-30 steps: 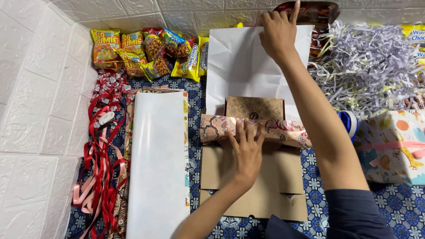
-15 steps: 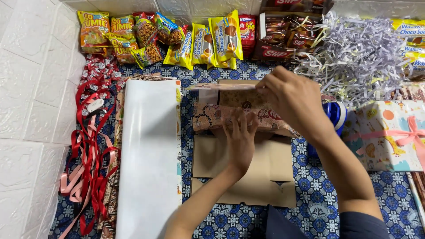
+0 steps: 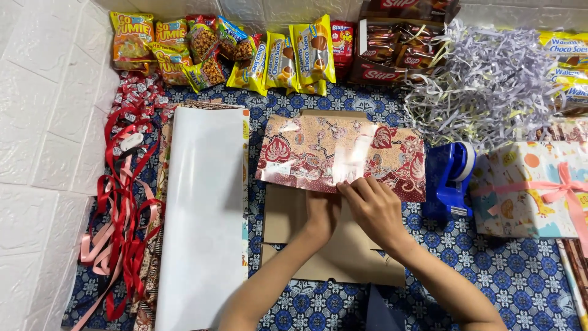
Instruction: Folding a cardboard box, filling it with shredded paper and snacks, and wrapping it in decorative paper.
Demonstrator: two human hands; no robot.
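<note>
**Both hands at the near edge of a patterned wrapping sheet**

Beneath everything lies a blue patterned cloth [image 3: 520, 276]. Far left of the fingers lies a long white roll of paper [image 3: 205, 214], with a tangle of red and pink ribbons [image 3: 125, 227] further left. Up and right of the fingers, well apart, sits a heap of shredded pale paper [image 3: 490, 79]; along the far edge is a row of snack packets [image 3: 233, 52] and an open box of wrapped bars [image 3: 398, 49]. To the right stands a wrapped gift box with a pink ribbon [image 3: 533, 187], and nearer the fingers a blue tape dispenser [image 3: 450, 178].

Directly beyond the fingertips, the red and cream patterned wrapping paper [image 3: 340, 153] is spread glossy side up. A flat brown cardboard box [image 3: 343, 251] shows under the hands and nearer the person.

The right hand [image 3: 373, 208] rests with fingers together, curled down and pressing on the paper's near edge. The left hand [image 3: 321, 211] is just beside it, touching; its fingers are tucked beneath the paper, so whether they pinch it cannot be told.
</note>
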